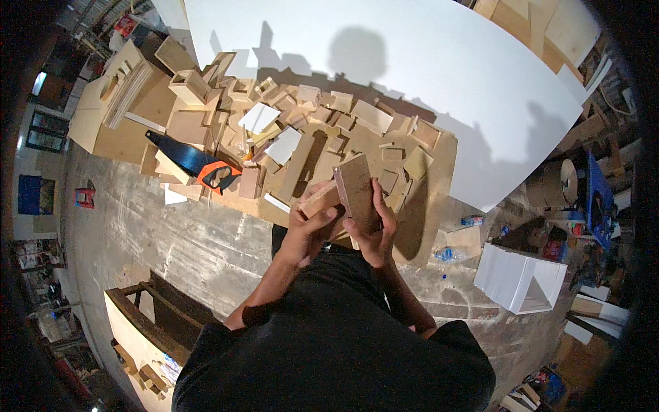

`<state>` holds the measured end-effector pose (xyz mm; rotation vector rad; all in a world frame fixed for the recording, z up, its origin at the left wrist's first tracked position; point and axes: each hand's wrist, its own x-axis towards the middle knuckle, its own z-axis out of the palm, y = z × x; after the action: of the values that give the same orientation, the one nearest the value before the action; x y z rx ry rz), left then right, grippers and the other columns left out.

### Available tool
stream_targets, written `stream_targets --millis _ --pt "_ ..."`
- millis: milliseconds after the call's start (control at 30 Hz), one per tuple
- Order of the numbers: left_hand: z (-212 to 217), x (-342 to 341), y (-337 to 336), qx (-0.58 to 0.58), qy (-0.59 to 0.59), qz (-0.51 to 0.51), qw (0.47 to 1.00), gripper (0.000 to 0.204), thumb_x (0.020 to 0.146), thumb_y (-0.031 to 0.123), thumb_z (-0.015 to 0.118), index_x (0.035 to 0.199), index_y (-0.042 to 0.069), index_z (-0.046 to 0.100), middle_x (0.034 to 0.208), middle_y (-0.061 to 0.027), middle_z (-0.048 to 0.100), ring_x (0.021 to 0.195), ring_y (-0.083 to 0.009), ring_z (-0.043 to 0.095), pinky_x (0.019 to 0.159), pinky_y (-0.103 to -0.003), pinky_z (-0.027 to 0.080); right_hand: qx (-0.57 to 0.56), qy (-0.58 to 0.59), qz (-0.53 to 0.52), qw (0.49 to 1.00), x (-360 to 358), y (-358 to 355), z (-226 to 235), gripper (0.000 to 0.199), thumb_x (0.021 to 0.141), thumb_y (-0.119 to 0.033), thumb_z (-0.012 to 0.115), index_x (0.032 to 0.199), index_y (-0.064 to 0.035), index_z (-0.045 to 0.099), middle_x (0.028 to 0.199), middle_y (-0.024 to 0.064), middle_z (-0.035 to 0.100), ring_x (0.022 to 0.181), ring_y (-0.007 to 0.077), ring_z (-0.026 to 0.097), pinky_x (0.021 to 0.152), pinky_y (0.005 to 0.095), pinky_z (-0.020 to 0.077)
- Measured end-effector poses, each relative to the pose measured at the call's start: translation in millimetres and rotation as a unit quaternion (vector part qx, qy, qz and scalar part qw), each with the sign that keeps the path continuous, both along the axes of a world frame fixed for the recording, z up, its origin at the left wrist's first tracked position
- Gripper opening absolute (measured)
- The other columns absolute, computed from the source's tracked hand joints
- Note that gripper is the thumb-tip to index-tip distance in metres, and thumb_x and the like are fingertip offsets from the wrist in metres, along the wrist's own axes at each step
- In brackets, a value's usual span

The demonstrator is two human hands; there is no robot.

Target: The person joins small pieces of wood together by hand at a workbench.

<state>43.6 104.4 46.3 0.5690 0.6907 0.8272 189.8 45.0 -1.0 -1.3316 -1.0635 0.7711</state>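
My left hand (307, 232) is closed round a small light-wood block (320, 200), its thumb pressed along the near side. A larger brown wooden board (360, 187) with a pale edge stands tilted up in my right hand (375, 237), fingers along its right side and thumb at its lower left. The two pieces meet or nearly meet in front of my body; I cannot tell if they are joined. Behind them lies a worktable (429, 213) strewn with several wood offcuts (372, 117). A handsaw (182, 154) with an orange and black handle rests among the pieces at the left.
A large white panel (425, 55) rises behind the table. At the right, a white open box (511, 278) stands on the concrete floor (192, 240) near a crumpled plastic bottle (447, 254). A wooden frame-like cabinet (130, 323) is at lower left, and a small red stool (85, 197) stands farther off.
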Motion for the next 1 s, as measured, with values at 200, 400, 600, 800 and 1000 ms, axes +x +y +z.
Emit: stream_targets --millis 200,400,600,800,1000 --pt "2.5 1.0 1.5 -0.049 0.012 -0.057 0.997 0.060 0.085 -0.002 0.063 0.140 0.004 0.040 0.130 -0.0114 0.053 0.115 -0.0202 0.056 0.098 -0.036 0.050 0.030 -0.088 -0.017 0.995 13.2 5.1 7.5 0.090 0.072 -0.041 0.078 0.140 0.0030 0.039 0.108 0.0208 0.066 0.093 0.0245 0.067 0.083 0.0361 0.0517" --pt "-4.2 -13.2 3.8 0.203 0.166 -0.126 0.957 0.047 0.083 -0.006 0.062 0.129 0.001 0.053 0.128 -0.0085 0.057 0.112 -0.0154 0.057 0.091 -0.030 0.048 -0.005 -0.103 0.010 0.995 16.1 0.3 18.0 0.087 0.072 -0.038 0.078 0.139 0.0041 0.040 0.110 0.0219 0.063 0.095 0.0254 0.065 0.085 0.0368 0.0495" --pt "-8.9 -17.2 3.4 0.386 0.285 -0.144 0.866 0.035 0.078 -0.010 0.062 0.112 -0.002 0.061 0.095 -0.0127 0.068 0.086 -0.0122 0.062 0.072 -0.027 0.048 0.067 -0.144 0.094 0.983 22.2 -3.1 26.3 0.088 0.072 -0.033 0.079 0.139 0.0065 0.039 0.119 0.0266 0.060 0.109 0.0256 0.061 0.093 0.0378 0.0466" --pt "-8.5 -16.8 2.4 0.416 0.278 -0.131 0.856 0.042 0.076 -0.009 0.064 0.116 -0.003 0.057 0.089 -0.0133 0.067 0.081 -0.0152 0.064 0.070 -0.027 0.049 0.065 -0.185 0.095 0.976 22.0 -5.7 40.5 0.084 0.073 -0.031 0.078 0.137 0.0076 0.040 0.116 0.0245 0.063 0.106 0.0264 0.063 0.091 0.0380 0.0485" --pt "10.4 -15.6 3.1 0.434 0.402 -0.157 0.791 0.042 0.080 -0.009 0.063 0.121 -0.003 0.055 0.090 -0.0145 0.067 0.081 -0.0199 0.066 0.068 -0.029 0.050 -0.058 -0.038 0.077 0.995 29.6 -5.9 41.0 0.085 0.067 -0.030 0.082 0.133 0.0090 0.046 0.125 0.0245 0.058 0.119 0.0294 0.056 0.104 0.0411 0.0376"
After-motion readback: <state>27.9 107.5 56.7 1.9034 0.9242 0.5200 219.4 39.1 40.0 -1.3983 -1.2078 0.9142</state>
